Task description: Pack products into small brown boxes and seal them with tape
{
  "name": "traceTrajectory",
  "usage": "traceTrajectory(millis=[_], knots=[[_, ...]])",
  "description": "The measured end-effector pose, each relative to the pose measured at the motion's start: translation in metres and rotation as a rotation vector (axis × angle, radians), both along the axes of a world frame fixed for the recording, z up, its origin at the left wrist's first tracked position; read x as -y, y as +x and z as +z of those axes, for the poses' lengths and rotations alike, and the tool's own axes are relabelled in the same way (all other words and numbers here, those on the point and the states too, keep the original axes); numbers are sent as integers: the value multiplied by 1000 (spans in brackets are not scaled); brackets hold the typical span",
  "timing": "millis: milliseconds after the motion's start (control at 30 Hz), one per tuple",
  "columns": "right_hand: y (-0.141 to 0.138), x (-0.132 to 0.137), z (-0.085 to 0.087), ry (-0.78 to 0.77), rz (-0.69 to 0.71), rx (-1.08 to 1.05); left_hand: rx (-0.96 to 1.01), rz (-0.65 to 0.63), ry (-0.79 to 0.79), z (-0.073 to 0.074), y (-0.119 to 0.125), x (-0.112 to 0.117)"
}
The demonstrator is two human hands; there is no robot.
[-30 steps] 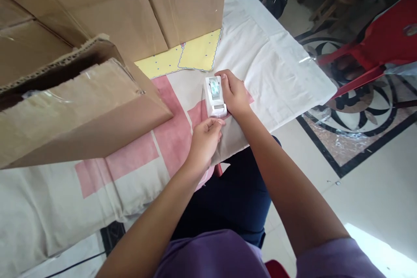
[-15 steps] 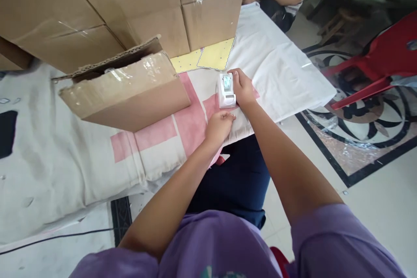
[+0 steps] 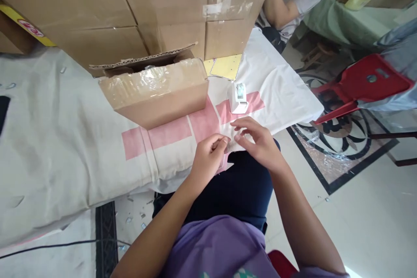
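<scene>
My left hand (image 3: pixel 208 158) is closed in a pinch over the front edge of the cloth-covered table. Whatever lies between its thumb and forefinger is too small to make out. Facing it, my right hand (image 3: pixel 259 144) has thumb and fingers apart and curved, with nothing visible in its grip. Just beyond my hands a small white tape dispenser (image 3: pixel 238 100) stands upright on the pink-and-white cloth, touched by neither hand. An opened cardboard box (image 3: pixel 163 97) rests on the table to the left, its top flaps raised.
Large stacked cartons (image 3: pixel 172 4) wall off the back of the table. Yellow sheets (image 3: pixel 228 67) lie at their foot. Another person's arm (image 3: pixel 283 6) shows behind the cartons. A red plastic chair (image 3: pixel 374 80) stands on the floor at right, and a cable (image 3: pixel 65 243) crosses the lower left.
My right hand has let go of the tape dispenser and drawn back toward me, opening. My left hand has also come nearer my body, still pinched. The view has shifted.
</scene>
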State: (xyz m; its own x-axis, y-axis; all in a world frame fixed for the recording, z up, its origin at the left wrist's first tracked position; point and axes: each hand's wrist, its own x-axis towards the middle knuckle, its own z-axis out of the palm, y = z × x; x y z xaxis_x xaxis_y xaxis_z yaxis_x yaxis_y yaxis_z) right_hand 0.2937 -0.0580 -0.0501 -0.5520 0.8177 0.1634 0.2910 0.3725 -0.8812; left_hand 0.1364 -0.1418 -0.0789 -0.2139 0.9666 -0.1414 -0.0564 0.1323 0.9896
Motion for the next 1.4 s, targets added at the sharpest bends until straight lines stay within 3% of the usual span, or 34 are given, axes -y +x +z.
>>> traceTrajectory(millis=[200, 267, 367, 467, 600, 633, 700, 767, 833, 967, 1200, 1400], knots=[[-46, 21, 31, 67, 139, 96, -202, -41, -53, 16, -27, 33], [-59, 26, 46, 154, 85, 71, -210, -47, -185, 14, -35, 39], [-72, 28, 76, 313, -146, -33, -316, -31, -319, 9, -55, 41], [-81, 19, 107, 401, -254, -69, -598, 172, -106, 16, -96, 31], [-101, -8, 127, 431, -60, 3, -1023, 555, 282, 61, -166, -3], [-107, -16, 129, 448, -3, 20, -1084, 543, 262, 73, -179, -14], [-120, -29, 129, 475, 100, 32, -1166, 353, 219, 90, -194, -35], [-131, -41, 127, 478, 169, 27, -1220, 151, 162, 94, -193, -50], [-139, -51, 124, 465, 215, 61, -1262, 56, 64, 89, -182, -59], [-150, -75, 113, 393, 310, 187, -1300, -64, -84, 79, -168, -61], [-176, -120, 78, 360, 375, 145, -1399, -162, -127, 84, -178, -61], [-191, -127, 79, 265, 395, 327, -1443, -187, -151, 84, -174, -60]])
